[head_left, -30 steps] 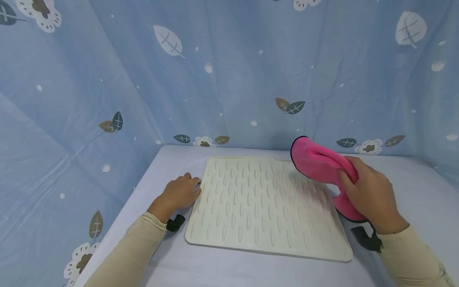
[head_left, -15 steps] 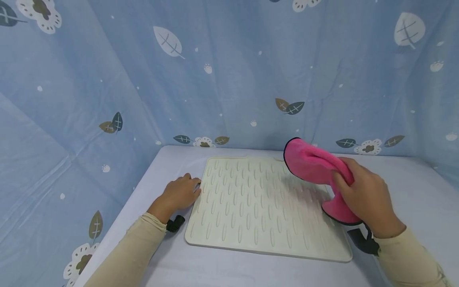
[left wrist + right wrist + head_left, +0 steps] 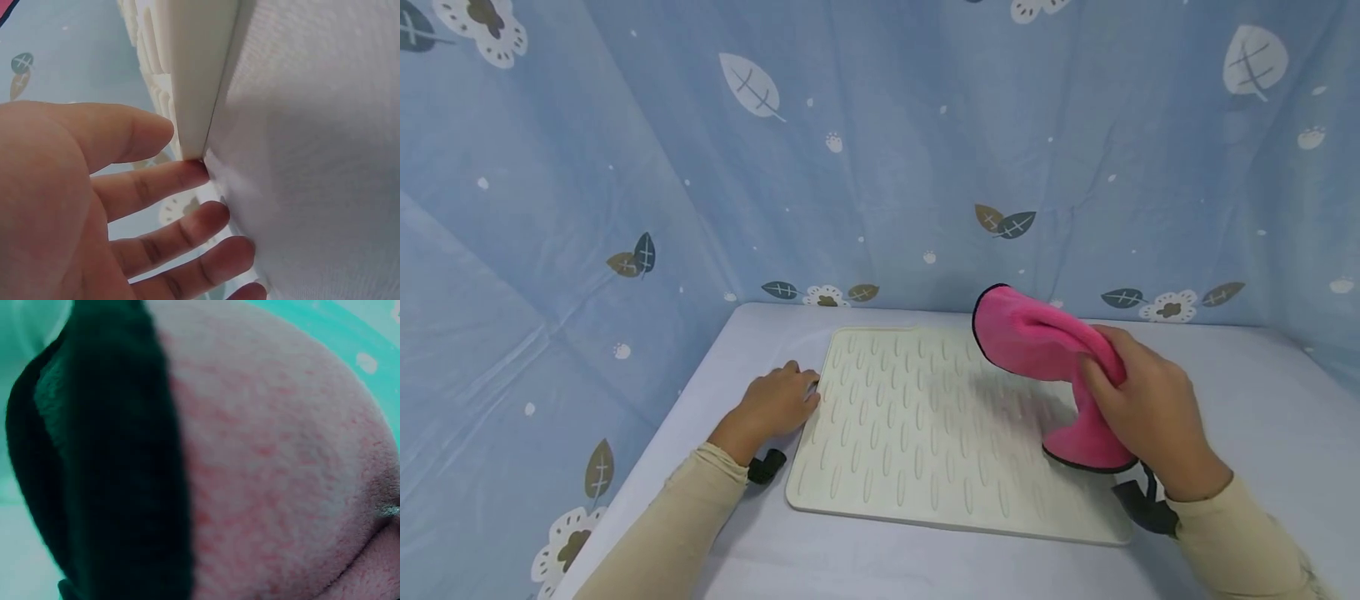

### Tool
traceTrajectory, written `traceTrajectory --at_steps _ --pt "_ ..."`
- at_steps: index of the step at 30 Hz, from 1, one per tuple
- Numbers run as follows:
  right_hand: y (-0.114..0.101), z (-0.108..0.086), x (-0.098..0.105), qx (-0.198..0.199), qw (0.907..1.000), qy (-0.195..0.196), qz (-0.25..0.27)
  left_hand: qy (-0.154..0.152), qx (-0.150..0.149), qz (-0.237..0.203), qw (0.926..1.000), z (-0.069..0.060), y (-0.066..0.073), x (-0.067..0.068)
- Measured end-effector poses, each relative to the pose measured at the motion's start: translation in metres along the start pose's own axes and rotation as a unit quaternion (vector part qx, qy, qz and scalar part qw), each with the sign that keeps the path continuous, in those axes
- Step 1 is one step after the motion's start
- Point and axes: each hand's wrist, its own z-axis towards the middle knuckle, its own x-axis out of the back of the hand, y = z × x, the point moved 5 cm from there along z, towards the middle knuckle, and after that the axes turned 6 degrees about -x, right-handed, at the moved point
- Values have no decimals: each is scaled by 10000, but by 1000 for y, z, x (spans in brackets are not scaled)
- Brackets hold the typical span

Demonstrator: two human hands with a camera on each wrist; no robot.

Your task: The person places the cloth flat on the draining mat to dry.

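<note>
My right hand (image 3: 1153,408) grips a folded pink cloth (image 3: 1030,337) with dark edging, its two ends drooping to the left over the mat. Up close in the right wrist view, the fuzzy cloth (image 3: 275,444) and its dark border fill most of the picture and hide the fingers. A cream mat (image 3: 887,433) with rows of raised oval ridges lies flat on the table. At its left edge rests my left hand (image 3: 778,400). In the left wrist view, that hand's index fingertip touches the mat's side (image 3: 203,69), the thumb is beside it, and the other fingers extend over the white cloth.
A white cloth (image 3: 850,554) covers the table. Blue curtains (image 3: 887,167) with leaf and flower prints hang behind and on the left. Dark wrist-camera mounts (image 3: 1142,507) sit on both wrists, close to the table.
My right hand has moved left with the pink cloth, which now hangs farther over the mat. My left hand has stayed at the mat's left edge.
</note>
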Motion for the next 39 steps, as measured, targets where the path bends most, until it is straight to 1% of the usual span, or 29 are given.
traceTrajectory --at_steps 8,15,18,24,27,30,35,39 --pt "-19 5 -6 -12 9997 -202 145 7 -20 1 10000 1 -1 -2" --pt "-30 9 -7 255 9994 -199 147 33 -71 60 10000 3 1 -2" --pt "-32 9 -9 299 9992 -220 125 19 -133 108 9999 3 2 -2" --pt "-37 12 -14 208 9987 -422 203 20 -176 200 9996 2 2 1" --pt "-41 13 -17 131 9977 -591 305 54 -194 177 9996 2 2 3" --pt "-46 15 -20 76 9968 -710 362 22 -198 118 9997 3 1 2" --pt "-55 17 -25 93 9962 -719 476 -43 -151 96 9998 2 -1 1" --pt "-58 17 -30 -52 9948 -797 635 -140 -208 100 9996 3 -1 -1"
